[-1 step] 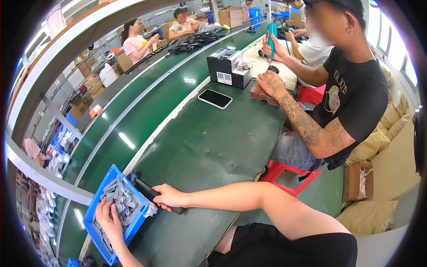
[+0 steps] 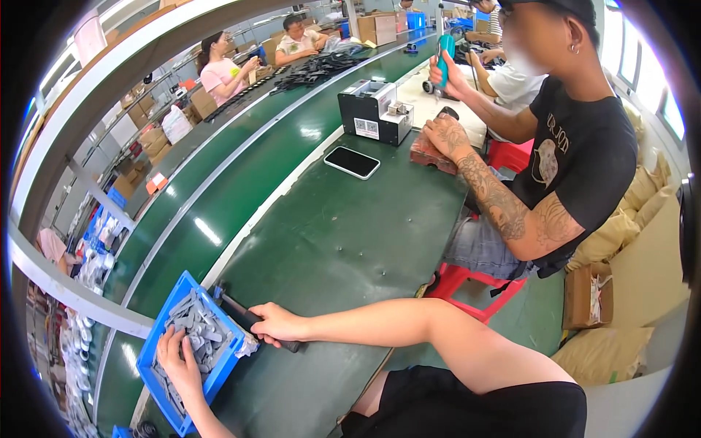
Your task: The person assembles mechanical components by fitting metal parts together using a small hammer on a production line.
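Observation:
My left hand (image 2: pixel 179 359) rests in a blue plastic bin (image 2: pixel 235 349), its fingers spread over a heap of flat grey plastic pieces (image 2: pixel 197 325). No piece shows in its grip. Beside the bin's right side, my right hand (image 2: pixel 277 323) is closed around the black handle of a hammer (image 2: pixel 237 309). The hammer lies low over the green tabletop (image 2: pixel 328 255), its head end close to the bin's far corner. The left fingertips are partly hidden among the pieces.
Further along the table are a phone (image 2: pixel 352 162) and a black-and-silver bench machine (image 2: pixel 376 111). A co-worker to the right holds a teal power screwdriver (image 2: pixel 443 62) above a red block (image 2: pixel 432 153). A green conveyor belt (image 2: pixel 219 197) runs along the left.
The co-worker's power screwdriver has risen slightly from the dark piece at their other hand. My two hands, the hammer and the bin have hardly moved.

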`<state>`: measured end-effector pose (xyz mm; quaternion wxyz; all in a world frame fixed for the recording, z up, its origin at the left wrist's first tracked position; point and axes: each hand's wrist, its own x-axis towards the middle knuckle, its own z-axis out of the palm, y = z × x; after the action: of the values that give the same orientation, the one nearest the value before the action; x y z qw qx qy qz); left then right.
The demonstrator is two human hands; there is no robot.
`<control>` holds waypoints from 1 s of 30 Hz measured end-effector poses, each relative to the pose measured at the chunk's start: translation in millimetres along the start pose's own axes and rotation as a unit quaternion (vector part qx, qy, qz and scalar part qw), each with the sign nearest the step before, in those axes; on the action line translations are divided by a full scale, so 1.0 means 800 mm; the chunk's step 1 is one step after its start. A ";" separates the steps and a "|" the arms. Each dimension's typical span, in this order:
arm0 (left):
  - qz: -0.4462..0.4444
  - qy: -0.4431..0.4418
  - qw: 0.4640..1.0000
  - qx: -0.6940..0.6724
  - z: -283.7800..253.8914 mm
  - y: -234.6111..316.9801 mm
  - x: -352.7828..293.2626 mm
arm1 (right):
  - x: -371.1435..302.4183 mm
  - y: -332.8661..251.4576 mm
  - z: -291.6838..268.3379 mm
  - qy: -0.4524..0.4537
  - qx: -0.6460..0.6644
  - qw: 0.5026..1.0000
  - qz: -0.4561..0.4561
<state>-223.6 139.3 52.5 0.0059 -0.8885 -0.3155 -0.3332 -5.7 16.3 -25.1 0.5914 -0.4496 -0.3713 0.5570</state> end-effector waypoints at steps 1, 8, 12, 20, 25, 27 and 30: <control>0.002 -0.001 1.000 0.000 0.000 0.001 0.001 | 0.000 -0.001 0.000 0.002 0.005 1.000 -0.001; -0.003 0.007 1.000 -0.012 -0.003 0.008 0.006 | -0.004 -0.008 0.001 0.012 -0.010 1.000 -0.019; -0.002 0.027 0.999 -0.026 -0.002 0.006 0.005 | -0.010 -0.023 0.002 0.039 -0.016 0.994 -0.103; 0.019 0.048 0.999 -0.017 -0.004 -0.004 -0.001 | -0.046 -0.067 0.015 0.041 -0.103 0.964 -0.240; 0.059 0.116 0.991 0.019 -0.011 0.022 0.004 | -0.088 -0.087 0.045 -0.038 -0.048 0.970 -0.237; 0.087 0.112 0.990 -0.004 -0.016 0.057 -0.001 | -0.121 -0.091 0.047 -0.089 -0.010 0.969 -0.231; 0.134 0.063 0.988 -0.037 -0.004 0.127 -0.010 | -0.182 -0.085 0.026 -0.097 -0.112 0.954 -0.262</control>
<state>-173.1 52.8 70.5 0.0376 -0.8995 -0.1798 -0.3965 -18.0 -124.4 55.0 0.6231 -0.3439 -0.5917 0.3785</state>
